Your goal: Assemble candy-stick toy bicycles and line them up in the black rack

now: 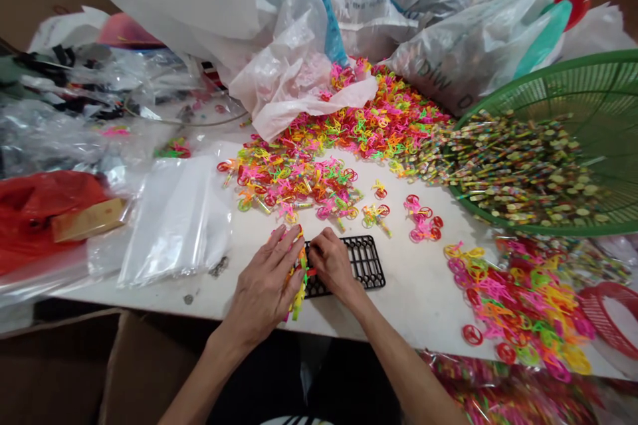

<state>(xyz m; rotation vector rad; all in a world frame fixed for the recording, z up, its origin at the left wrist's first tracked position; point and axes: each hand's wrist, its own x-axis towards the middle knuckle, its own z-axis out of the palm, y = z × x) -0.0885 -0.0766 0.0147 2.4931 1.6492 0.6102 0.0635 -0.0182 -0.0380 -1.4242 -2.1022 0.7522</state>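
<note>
My left hand curves over a row of bright plastic toy pieces at the left end of a black slotted rack. Its fingers lie close together and press on the pieces. My right hand is closed in a pinch over the rack, beside the left thumb. A bit of red plastic shows at its fingertips; most of what it grips is hidden. The rack's right-hand slots are visible, with no pieces in them. Beyond the rack lie small wheeled toys, some joined to candy-filled tubes.
A large heap of coloured toy pieces spreads across the back. At right, a green basket lies tipped, spilling filled tubes. Another toy pile sits near the front right edge. Clear plastic bags lie at left, above a cardboard box.
</note>
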